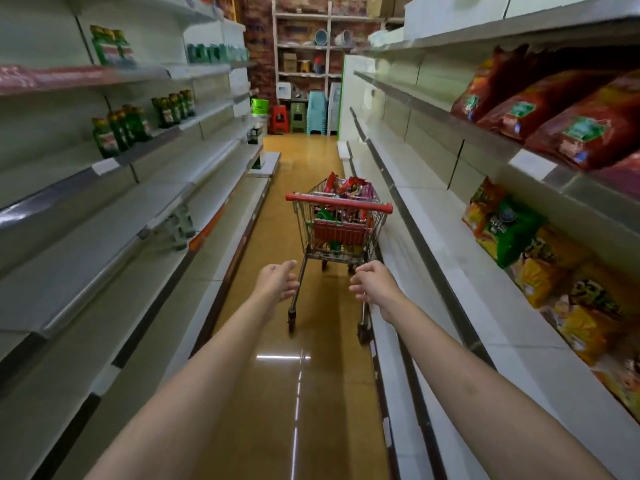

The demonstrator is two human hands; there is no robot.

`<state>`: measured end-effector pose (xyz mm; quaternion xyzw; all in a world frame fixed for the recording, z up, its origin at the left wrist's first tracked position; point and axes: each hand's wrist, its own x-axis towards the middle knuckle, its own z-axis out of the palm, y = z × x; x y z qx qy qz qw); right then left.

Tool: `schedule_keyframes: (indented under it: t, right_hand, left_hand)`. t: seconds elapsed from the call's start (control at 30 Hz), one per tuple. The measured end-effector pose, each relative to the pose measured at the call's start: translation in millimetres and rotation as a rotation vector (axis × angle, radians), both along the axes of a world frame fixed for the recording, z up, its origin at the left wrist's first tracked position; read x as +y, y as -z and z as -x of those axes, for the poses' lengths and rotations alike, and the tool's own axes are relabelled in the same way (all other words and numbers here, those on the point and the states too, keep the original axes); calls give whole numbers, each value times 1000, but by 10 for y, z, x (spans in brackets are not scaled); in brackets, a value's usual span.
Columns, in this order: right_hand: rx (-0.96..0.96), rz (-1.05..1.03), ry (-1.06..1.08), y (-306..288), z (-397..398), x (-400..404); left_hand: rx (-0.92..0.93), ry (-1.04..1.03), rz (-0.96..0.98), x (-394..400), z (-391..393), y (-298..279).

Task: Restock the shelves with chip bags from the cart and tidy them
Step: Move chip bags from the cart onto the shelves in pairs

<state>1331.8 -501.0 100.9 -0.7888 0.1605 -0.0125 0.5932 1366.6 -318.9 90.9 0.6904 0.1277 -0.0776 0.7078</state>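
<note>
A metal shopping cart [337,233] with a red handle bar stands in the aisle ahead, close to the right shelving, heaped with red and green chip bags [346,190]. Both my arms stretch forward toward it. My left hand [278,280] and my right hand [372,282] hang in the air short of the handle, fingers loosely curled, holding nothing. On the right shelves [450,216] near me lie red chip bags [561,112] on an upper level and yellow and green chip bags [547,258] one level lower.
White shelves [114,233] line the left side, with green packets [121,131] and bottles on some levels. The glossy yellow floor [287,375] runs between the two rows. At the aisle's far end stand plastic stools [298,116] and a storage rack.
</note>
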Motion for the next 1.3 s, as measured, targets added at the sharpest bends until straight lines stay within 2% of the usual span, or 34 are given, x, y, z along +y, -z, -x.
schedule_keyframes:
  t: [0.3, 0.67, 0.83, 1.0, 1.3]
  right_hand:
    - [18, 41, 12, -128, -1495, 171]
    - [63, 75, -43, 74, -3022, 90]
    - [51, 14, -69, 40, -3940, -165]
    - [59, -22, -92, -13, -4773, -661]
    - [82, -40, -70, 231, -5791, -1333]
  left_hand:
    - [-20, 32, 13, 67, -1541, -211]
    - [36, 23, -19, 17, -2766, 147]
    - [-7, -10, -40, -261, -3725, 65]
    - [-16, 46, -62, -752, -4593, 22]
    - [29, 159, -123, -1345, -5628, 183]
